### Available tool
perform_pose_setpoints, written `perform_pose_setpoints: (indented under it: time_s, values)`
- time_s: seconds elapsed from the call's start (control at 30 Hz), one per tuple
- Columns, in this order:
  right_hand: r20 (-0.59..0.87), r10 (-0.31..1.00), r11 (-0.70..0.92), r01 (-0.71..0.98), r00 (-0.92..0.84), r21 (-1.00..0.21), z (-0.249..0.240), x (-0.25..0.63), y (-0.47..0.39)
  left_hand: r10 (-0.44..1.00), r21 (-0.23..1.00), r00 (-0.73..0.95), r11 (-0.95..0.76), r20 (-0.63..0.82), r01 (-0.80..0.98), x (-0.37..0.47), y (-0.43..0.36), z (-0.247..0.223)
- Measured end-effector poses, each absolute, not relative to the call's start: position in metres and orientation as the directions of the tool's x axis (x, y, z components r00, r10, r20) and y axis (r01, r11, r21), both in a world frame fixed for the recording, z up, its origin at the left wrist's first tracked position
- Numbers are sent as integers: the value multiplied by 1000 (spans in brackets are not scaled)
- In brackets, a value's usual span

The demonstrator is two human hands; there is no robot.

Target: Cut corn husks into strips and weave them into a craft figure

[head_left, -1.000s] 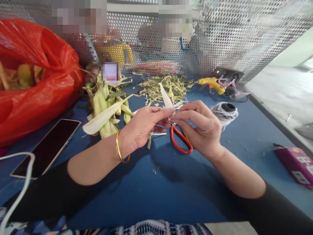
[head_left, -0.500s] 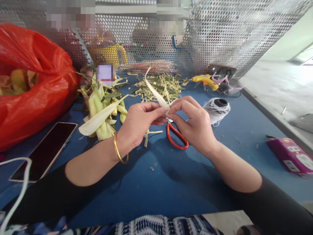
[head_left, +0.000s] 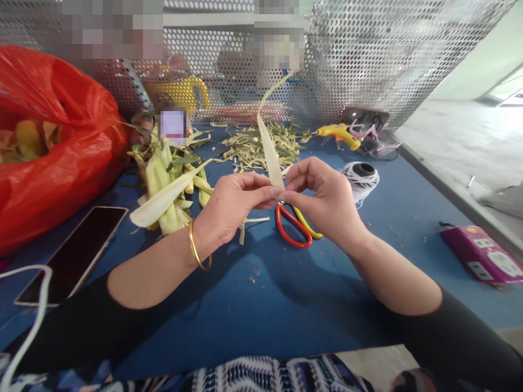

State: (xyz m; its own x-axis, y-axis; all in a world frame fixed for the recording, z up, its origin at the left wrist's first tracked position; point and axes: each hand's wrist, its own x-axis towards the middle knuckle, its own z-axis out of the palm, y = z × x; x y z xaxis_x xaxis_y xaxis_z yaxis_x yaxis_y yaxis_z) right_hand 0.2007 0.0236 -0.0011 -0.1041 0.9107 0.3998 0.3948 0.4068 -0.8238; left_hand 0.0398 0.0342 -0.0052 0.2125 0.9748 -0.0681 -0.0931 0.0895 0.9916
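Note:
A long pale corn husk strip (head_left: 270,155) rises from between my hands, its thin curved tip reaching up in front of the mesh. My left hand (head_left: 241,204), with a gold bangle at the wrist, pinches the husk strip's lower end. Close against it, my right hand (head_left: 322,201) has its thumb and fingertips closed on the same end. Just below the fingers lie scissors (head_left: 292,231) with one red and one yellow handle, their blades hidden. A pile of green and pale husks (head_left: 163,188) lies left of my left hand.
Shredded husk trimmings (head_left: 261,144) lie at the back by the perforated metal screen (head_left: 229,71). On the right are a white thread spool (head_left: 362,179), a yellow glue gun (head_left: 339,133) and a purple power strip (head_left: 484,253). A red plastic bag (head_left: 81,125) and a phone (head_left: 75,253) occupy the left.
The husk strip has turned more upright, its tip now higher and curving right. My right hand has shifted slightly, and the scissors' yellow handle has come into view.

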Motion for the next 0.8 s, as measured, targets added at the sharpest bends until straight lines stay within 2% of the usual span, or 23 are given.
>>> perform_pose_setpoints:
  time_s: [0.17, 0.33, 0.47, 0.57, 0.7, 0.8]
  values:
    - [296, 948, 315, 202, -119, -927, -3, 201, 27, 975, 985, 196, 127, -102, -119, 38, 36, -7]
    - [270, 957, 286, 197, -105, -938, -5, 201, 28, 974, 988, 211, 106, -81, -111, 38, 34, -3]
    - [335, 935, 352, 201, -111, -914, -5, 200, 27, 973, 979, 201, 141, -110, -145, 38, 36, -3]
    - [478, 869, 493, 273, -124, -826, -3, 200, 25, 968, 971, 211, 172, -135, -165, 37, 37, -1]
    - [704, 675, 713, 443, -221, -544, -2, 202, 24, 959, 957, 212, 227, -187, -183, 36, 36, 5]
    - [756, 583, 772, 493, -298, -401, -4, 204, 25, 947, 949, 234, 263, -219, -176, 36, 35, 9]
